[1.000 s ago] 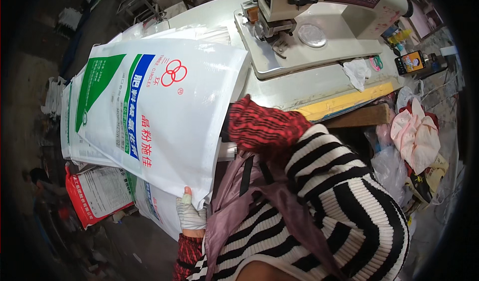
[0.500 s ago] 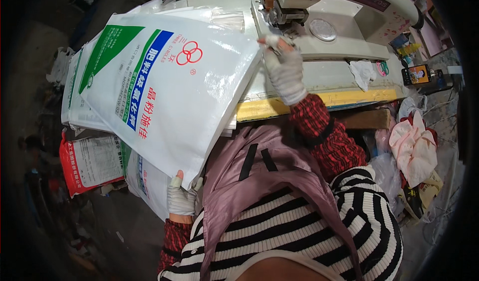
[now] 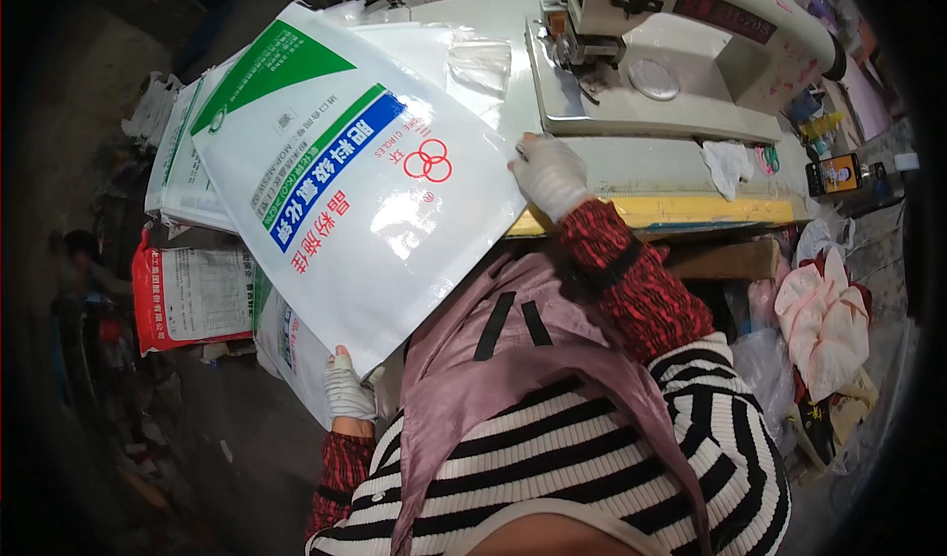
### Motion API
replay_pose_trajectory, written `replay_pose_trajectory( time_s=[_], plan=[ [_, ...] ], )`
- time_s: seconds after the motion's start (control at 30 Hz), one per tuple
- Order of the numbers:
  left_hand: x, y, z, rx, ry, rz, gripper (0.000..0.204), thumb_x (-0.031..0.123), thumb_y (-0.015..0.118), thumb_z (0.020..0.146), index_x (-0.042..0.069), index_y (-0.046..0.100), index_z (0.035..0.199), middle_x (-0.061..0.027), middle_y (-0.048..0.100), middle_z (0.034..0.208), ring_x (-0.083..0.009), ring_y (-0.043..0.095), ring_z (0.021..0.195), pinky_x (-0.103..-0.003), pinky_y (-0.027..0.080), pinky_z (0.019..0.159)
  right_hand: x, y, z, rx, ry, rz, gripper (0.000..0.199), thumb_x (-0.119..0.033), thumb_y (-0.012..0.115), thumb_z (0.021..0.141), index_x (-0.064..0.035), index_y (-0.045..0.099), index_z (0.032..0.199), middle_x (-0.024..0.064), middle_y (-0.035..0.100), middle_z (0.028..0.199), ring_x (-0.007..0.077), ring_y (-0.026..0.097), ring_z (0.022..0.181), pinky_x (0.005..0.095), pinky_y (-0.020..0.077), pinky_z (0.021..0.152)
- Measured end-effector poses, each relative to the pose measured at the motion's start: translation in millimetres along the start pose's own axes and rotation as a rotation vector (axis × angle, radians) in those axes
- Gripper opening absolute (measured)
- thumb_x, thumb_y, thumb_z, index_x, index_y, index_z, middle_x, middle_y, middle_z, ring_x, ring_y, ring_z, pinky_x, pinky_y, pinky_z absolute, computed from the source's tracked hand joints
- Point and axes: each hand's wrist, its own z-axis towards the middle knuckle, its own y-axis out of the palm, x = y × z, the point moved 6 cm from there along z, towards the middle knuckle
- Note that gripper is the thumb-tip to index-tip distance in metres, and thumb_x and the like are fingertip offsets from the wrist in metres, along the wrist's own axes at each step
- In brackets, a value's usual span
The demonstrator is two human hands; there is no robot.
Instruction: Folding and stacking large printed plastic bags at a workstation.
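Note:
A large white woven sack (image 3: 395, 250) with green, blue and red print lies tilted across the table's left part, its near corner reaching toward my lap. My left hand (image 3: 349, 388), in a whitish glove with bare fingertips, grips that near corner, thumb on top. On the sack's right edge, my right hand (image 3: 552, 175) is closed, gloved the same way; its fingers curl over the edge. Beneath and behind the sack rests a stack of similar sacks (image 3: 178, 176). The sewing machine (image 3: 681, 23) stands beyond my right hand, apart from the sack.
A yellow strip (image 3: 691, 213) runs along the table's front edge. On the right lie a crumpled white cloth (image 3: 728, 166), green-handled scissors (image 3: 767, 159) and a lit phone (image 3: 834, 174). A red-and-white sack (image 3: 192, 295) hangs at lower left; pink cloth (image 3: 821, 319) is piled at right.
The sack has flattened and turned, its right edge coming nearer to me. My right hand has moved down with that edge, away from the sewing machine. My left hand keeps hold of the corner.

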Motion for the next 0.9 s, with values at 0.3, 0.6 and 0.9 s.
replay_pose_trajectory(
  time_s=[0.3,0.6,0.9],
  plan=[
    [43,-20,-43,0.142,0.351,0.292,0.022,0.029,0.050,0.096,0.007,0.047,0.092,-0.0005,0.052,0.066,-0.0097,0.045,0.046,-0.024,0.033,0.036,-8,27,-40,-0.207,-0.145,-0.095,0.041,-0.037,0.063,0.078,0.0007,0.064,0.093,0.0216,0.064,0.094,0.0371,0.060,0.095,0.0427,0.0466,0.085],
    [-97,-246,-74,0.630,0.256,1.049,0.047,0.023,0.050,0.093,-0.015,0.043,0.120,-0.0292,0.060,0.092,-0.0343,0.058,0.080,-0.041,0.046,0.076,-215,98,-113,-0.465,-0.781,0.252,0.040,-0.040,0.053,0.088,-0.0012,0.062,0.094,0.0222,0.063,0.087,0.0367,0.061,0.087,0.0454,0.0471,0.080],
    [-133,-261,-28,0.651,0.242,0.873,0.034,0.022,0.049,0.093,-0.012,0.054,0.092,-0.0249,0.058,0.076,-0.0308,0.050,0.066,-0.041,0.043,0.067,-223,274,-79,-0.736,-0.540,0.509,0.032,-0.025,0.058,0.086,-0.0005,0.061,0.106,0.0166,0.065,0.098,0.0327,0.063,0.084,0.0404,0.0489,0.078]
  ],
)
